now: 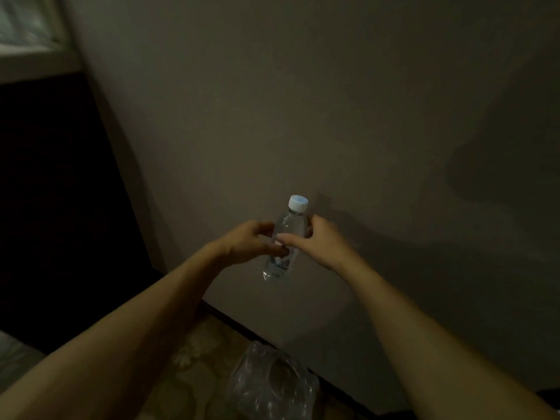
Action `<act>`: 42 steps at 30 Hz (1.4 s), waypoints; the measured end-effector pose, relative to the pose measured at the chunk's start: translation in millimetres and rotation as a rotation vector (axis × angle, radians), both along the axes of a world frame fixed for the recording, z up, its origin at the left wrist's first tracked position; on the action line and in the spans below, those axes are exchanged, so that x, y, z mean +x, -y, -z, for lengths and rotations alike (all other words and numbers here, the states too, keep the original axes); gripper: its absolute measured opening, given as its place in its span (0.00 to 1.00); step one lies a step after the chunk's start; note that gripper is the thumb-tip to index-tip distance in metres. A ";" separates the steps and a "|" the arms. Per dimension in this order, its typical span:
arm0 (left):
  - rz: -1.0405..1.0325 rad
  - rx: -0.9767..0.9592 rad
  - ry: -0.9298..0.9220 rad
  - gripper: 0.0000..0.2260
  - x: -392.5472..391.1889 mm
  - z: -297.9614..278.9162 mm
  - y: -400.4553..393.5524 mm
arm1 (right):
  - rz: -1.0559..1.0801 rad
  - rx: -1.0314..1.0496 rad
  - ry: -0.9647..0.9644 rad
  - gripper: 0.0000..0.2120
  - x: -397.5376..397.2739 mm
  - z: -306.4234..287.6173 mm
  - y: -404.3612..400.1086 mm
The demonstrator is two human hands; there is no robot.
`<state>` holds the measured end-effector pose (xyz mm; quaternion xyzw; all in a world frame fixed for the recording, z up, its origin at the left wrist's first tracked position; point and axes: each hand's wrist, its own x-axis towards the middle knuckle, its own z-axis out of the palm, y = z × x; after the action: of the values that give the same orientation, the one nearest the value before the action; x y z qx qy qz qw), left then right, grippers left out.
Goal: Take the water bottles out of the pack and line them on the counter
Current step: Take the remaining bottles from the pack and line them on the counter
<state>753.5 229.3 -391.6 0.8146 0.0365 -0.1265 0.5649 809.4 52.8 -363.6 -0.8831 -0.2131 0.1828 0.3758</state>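
A small clear water bottle [289,228] with a white cap is held up in the air in front of the wall, tilted slightly to the right. My right hand [315,241] grips its middle, thumb across the front. My left hand [248,242] holds the bottle's left side with curled fingers, just below the right thumb. Far below, the crumpled clear plastic pack [272,383] lies on a patterned surface near the wall. Whether any bottles are inside it cannot be told in this dim light.
A plain beige wall [333,116] fills most of the view. A dark doorway or panel [54,207] is at the left, with a window ledge [30,34] above it. The patterned surface [194,359] meets a dark skirting along the wall.
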 end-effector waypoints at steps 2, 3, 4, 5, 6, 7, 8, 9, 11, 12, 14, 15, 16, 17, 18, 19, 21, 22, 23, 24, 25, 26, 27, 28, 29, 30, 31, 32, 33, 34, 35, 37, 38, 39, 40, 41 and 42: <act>-0.025 -0.020 0.050 0.11 -7.6 -17.5 -15.6 | 0.006 0.035 0.062 0.24 -1.8 -14.9 -16.6; -0.043 -0.035 0.070 0.11 -12.7 -26.3 -23.5 | 0.009 0.050 0.095 0.24 -4.2 -23.5 -25.3; -0.067 -0.049 0.095 0.11 -17.9 -35.1 -31.7 | 0.010 0.064 0.128 0.23 -7.8 -32.8 -34.7; -0.092 -0.059 0.122 0.11 -23.5 -43.3 -40.5 | 0.010 0.079 0.160 0.24 -11.4 -41.1 -44.9; -0.114 -0.065 0.149 0.12 -30.0 -52.6 -49.2 | 0.011 0.094 0.197 0.25 -15.7 -50.1 -55.4; -0.137 -0.068 0.178 0.12 -37.1 -62.4 -58.4 | 0.014 0.115 0.237 0.27 -20.2 -59.4 -66.3; -0.164 -0.071 0.208 0.12 -45.0 -72.2 -67.9 | 0.022 0.140 0.271 0.30 -24.3 -67.0 -77.8; -0.191 -0.074 0.237 0.12 -53.5 -81.5 -77.8 | 0.026 0.175 0.291 0.33 -29.5 -74.3 -90.9; -0.237 -0.088 0.287 0.11 -73.9 -97.8 -100.5 | 0.013 0.246 0.292 0.36 -43.0 -86.2 -120.5; -0.262 -0.104 0.314 0.11 -86.7 -105.4 -113.3 | 0.003 0.282 0.283 0.36 -51.3 -89.8 -137.3; -0.326 -0.135 0.373 0.12 -111.8 -116.9 -139.2 | -0.035 0.337 0.274 0.32 -73.4 -97.5 -168.4; -0.360 -0.141 0.395 0.12 -124.2 -121.3 -151.2 | -0.067 0.353 0.274 0.27 -86.9 -102.3 -182.1; -0.394 -0.146 0.412 0.13 -137.9 -125.7 -163.5 | -0.101 0.364 0.270 0.23 -99.7 -107.2 -196.3; -0.423 -0.150 0.423 0.13 -152.1 -130.3 -175.7 | -0.135 0.375 0.259 0.20 -111.1 -112.2 -210.5; -0.447 -0.147 0.427 0.13 -166.8 -135.1 -188.5 | -0.170 0.388 0.241 0.19 -122.5 -118.6 -224.8; -0.467 -0.143 0.429 0.14 -181.3 -140.2 -202.6 | -0.203 0.402 0.218 0.18 -133.9 -125.7 -239.9; -0.529 -0.132 0.450 0.15 -211.3 -150.2 -231.9 | -0.276 0.432 0.156 0.16 -158.7 -137.8 -271.7; -0.567 -0.122 0.470 0.16 -225.6 -154.7 -245.7 | -0.311 0.448 0.131 0.15 -171.0 -142.8 -286.9; -0.600 -0.117 0.489 0.16 -239.0 -157.3 -258.5 | -0.339 0.456 0.115 0.13 -181.7 -145.4 -301.4; -0.629 -0.118 0.506 0.17 -251.8 -158.4 -268.5 | -0.361 0.461 0.112 0.12 -191.2 -146.9 -314.7; -0.651 -0.121 0.520 0.17 -263.3 -159.3 -277.2 | -0.379 0.474 0.119 0.12 -200.0 -148.2 -327.3; -0.664 -0.126 0.530 0.17 -273.7 -160.5 -285.0 | -0.391 0.491 0.137 0.12 -207.5 -149.5 -339.8; -0.675 -0.133 0.536 0.17 -283.3 -162.2 -293.0 | -0.399 0.513 0.160 0.13 -214.3 -150.8 -352.2; -0.688 -0.141 0.540 0.17 -291.8 -164.2 -301.2 | -0.404 0.531 0.184 0.13 -220.6 -152.1 -364.5; -0.696 -0.142 0.547 0.16 -299.8 -167.3 -310.3 | -0.404 0.548 0.199 0.14 -226.5 -153.1 -376.7; -0.700 -0.138 0.557 0.16 -307.0 -170.4 -319.8 | -0.397 0.559 0.213 0.14 -231.9 -153.7 -388.5; -0.706 -0.134 0.564 0.16 -313.0 -173.9 -329.1 | -0.387 0.564 0.228 0.15 -236.3 -154.3 -399.1; -0.717 -0.126 0.565 0.17 -318.3 -177.2 -337.5 | -0.380 0.568 0.242 0.17 -240.0 -154.6 -409.2; -0.729 -0.113 0.563 0.18 -323.3 -179.8 -344.5 | -0.374 0.575 0.253 0.20 -243.8 -154.3 -418.5; -0.737 -0.096 0.561 0.18 -327.1 -182.1 -350.7 | -0.368 0.583 0.261 0.22 -247.7 -154.2 -426.8; -0.747 -0.076 0.561 0.18 -330.1 -183.8 -356.3 | -0.368 0.596 0.268 0.23 -250.8 -154.1 -435.0; -0.773 -0.048 0.557 0.18 -334.4 -185.1 -367.1 | -0.362 0.601 0.289 0.21 -255.1 -154.2 -450.9; -0.786 -0.044 0.549 0.18 -335.8 -184.8 -373.2 | -0.361 0.597 0.306 0.21 -256.4 -154.6 -458.7; -0.796 -0.041 0.539 0.18 -337.0 -184.3 -379.7 | -0.361 0.589 0.321 0.22 -256.9 -154.8 -466.9; -0.806 -0.033 0.527 0.18 -337.3 -182.6 -386.5 | -0.363 0.577 0.332 0.23 -257.6 -154.9 -474.6; -0.816 -0.022 0.516 0.18 -336.0 -180.7 -393.4 | -0.365 0.564 0.339 0.24 -257.4 -154.1 -482.4; -0.829 -0.012 0.511 0.19 -333.6 -178.9 -400.1 | -0.373 0.562 0.343 0.25 -257.9 -154.6 -489.4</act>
<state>419.9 629.4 -212.7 0.7330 0.2173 0.3132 0.5634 551.5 542.2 -209.0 -0.7094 -0.4720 0.0321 0.5224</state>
